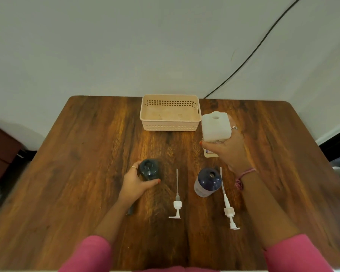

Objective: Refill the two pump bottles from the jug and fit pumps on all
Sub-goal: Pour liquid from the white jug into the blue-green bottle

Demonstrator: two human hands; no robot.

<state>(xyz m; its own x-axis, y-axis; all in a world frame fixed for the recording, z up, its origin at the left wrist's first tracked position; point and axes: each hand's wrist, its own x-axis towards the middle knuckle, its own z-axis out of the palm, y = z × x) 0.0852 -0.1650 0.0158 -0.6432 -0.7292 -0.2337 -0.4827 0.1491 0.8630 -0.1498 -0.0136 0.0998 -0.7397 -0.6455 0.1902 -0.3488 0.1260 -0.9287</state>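
White plastic jug (216, 128), likely heavy and sloshy, sits gripped mid-body by the right hand (227, 149); the left hand (136, 182) clasps a dark bottle (149, 169).

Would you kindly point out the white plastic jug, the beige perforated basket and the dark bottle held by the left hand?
White plastic jug (215, 127): head view, front face.
Beige perforated basket (170, 127): head view, near wall.
Dark bottle in left hand (150, 169): head view, shoulder.

Left hand (137, 181) curled in a grip, right hand (227, 148) clasped further out, both arms extended
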